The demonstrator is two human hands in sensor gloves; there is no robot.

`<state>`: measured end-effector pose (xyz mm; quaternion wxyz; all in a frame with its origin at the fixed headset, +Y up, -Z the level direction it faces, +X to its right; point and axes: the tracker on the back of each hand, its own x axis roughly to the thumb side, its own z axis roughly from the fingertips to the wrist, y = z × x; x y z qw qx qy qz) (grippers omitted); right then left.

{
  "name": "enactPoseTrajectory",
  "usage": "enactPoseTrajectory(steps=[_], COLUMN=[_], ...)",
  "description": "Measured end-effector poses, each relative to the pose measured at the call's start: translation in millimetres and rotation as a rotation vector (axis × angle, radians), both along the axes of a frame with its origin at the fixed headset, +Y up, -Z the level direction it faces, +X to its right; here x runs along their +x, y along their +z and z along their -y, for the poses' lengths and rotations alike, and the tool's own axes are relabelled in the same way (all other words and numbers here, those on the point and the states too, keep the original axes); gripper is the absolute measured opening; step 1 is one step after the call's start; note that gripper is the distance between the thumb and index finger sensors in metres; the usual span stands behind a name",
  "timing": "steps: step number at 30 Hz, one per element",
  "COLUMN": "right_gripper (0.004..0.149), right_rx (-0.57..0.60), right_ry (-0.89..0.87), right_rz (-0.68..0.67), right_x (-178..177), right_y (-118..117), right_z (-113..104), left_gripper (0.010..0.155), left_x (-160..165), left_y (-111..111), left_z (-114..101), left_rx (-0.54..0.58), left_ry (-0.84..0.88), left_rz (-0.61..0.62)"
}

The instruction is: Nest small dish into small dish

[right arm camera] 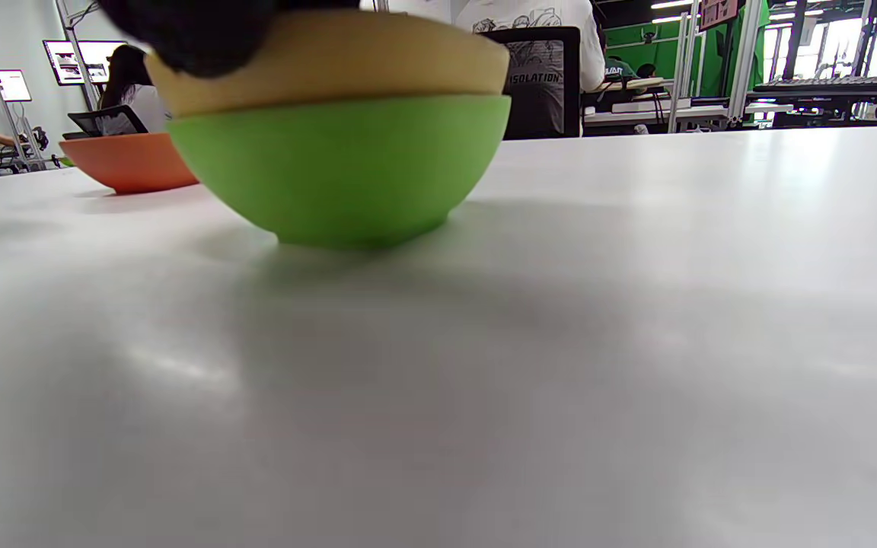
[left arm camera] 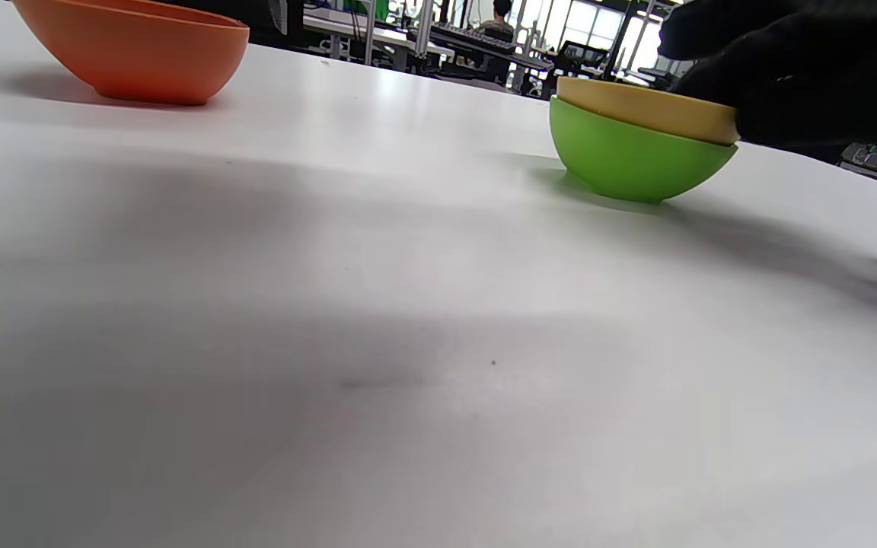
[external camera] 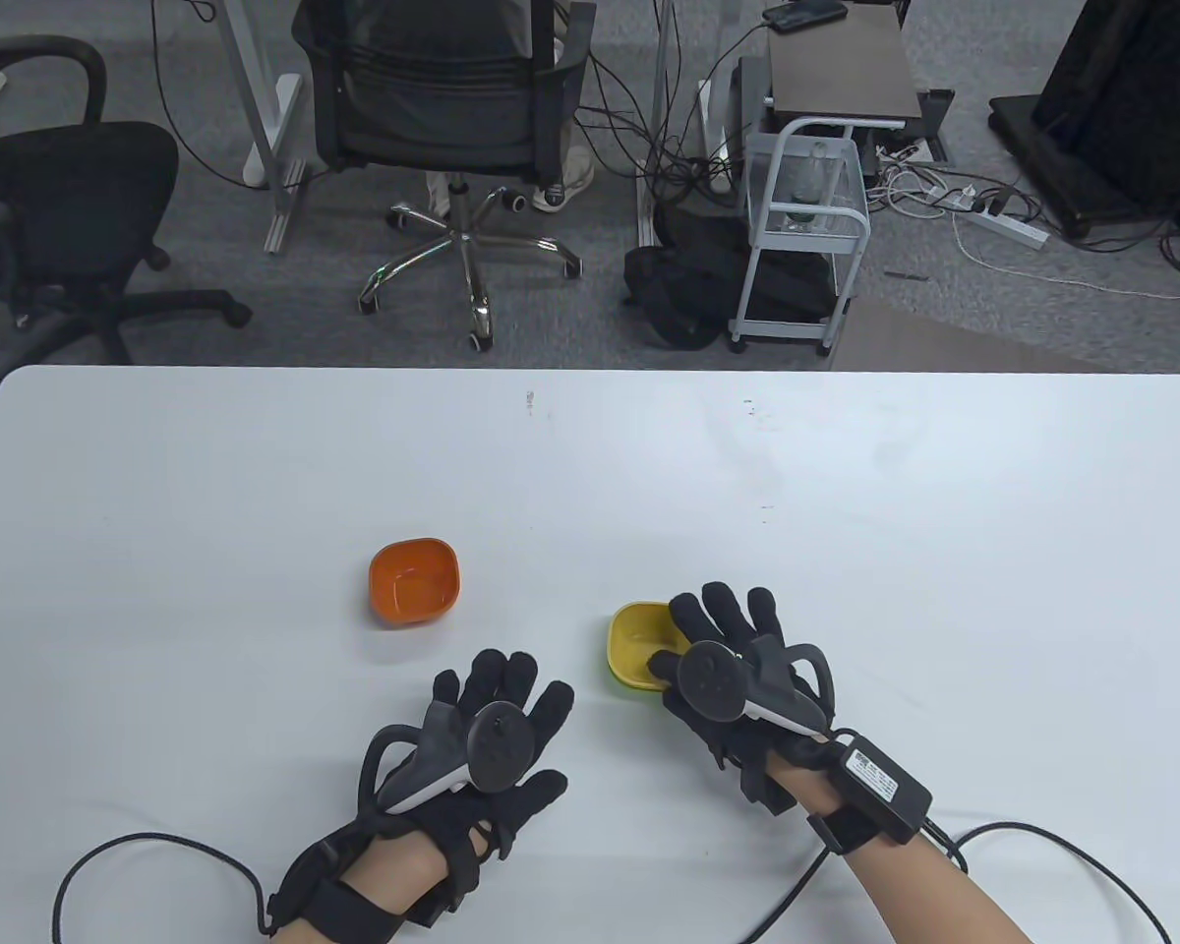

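The yellow dish (external camera: 635, 644) sat upright, nested in the green dish (left arm camera: 629, 156), near the table's (external camera: 846, 492) front middle. The right hand (external camera: 737, 678) grasped the yellow rim, thumb inside. The left hand (external camera: 492, 733) lay flat and released, fingers spread. The orange dish (external camera: 414, 580) stood apart, left. A chair (right arm camera: 541, 80) read "ISOLATION".

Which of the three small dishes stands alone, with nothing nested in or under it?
The orange dish. The yellow dish sits nested in the green dish.
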<state>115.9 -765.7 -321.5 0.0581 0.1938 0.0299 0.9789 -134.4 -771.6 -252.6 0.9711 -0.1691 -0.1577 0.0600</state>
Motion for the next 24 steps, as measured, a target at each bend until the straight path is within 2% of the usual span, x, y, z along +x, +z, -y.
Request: enactPoseTrajectory(steps=[4, 9, 12, 15, 19, 24], right_gripper=[0.049, 0.051, 0.053, 0.057, 0.066, 0.076], right_rx=[0.010, 0.064, 0.070, 0.067, 0.078, 0.111], right_ry=[-0.032, -0.138, -0.207, -0.279, -0.343, -0.335], right_rz=[0.012, 0.039, 0.064, 0.071, 0.082, 0.070], right_x=[4, 20, 38, 60, 82, 96], right_y=[2, 6, 14, 26, 46, 72], right_z=[-14, -46, -65, -75, -73, -48], left_gripper=[0.077, 0.077, 0.078, 0.078, 0.078, 0.078], left_x=[0, -2, 0, 1, 0, -1], left_y=[0, -1, -3, -4, -3, -2], left_z=[-1, -3, -3, -4, -7, -8], left_rx=[0.003, 0.016, 0.048, 0.058, 0.076, 0.079], left_ry=[0.005, 0.014, 0.016, 0.022, 0.025, 0.030], left_rz=[-0.003, -0.005, 0.014, 0.015, 0.010, 0.005])
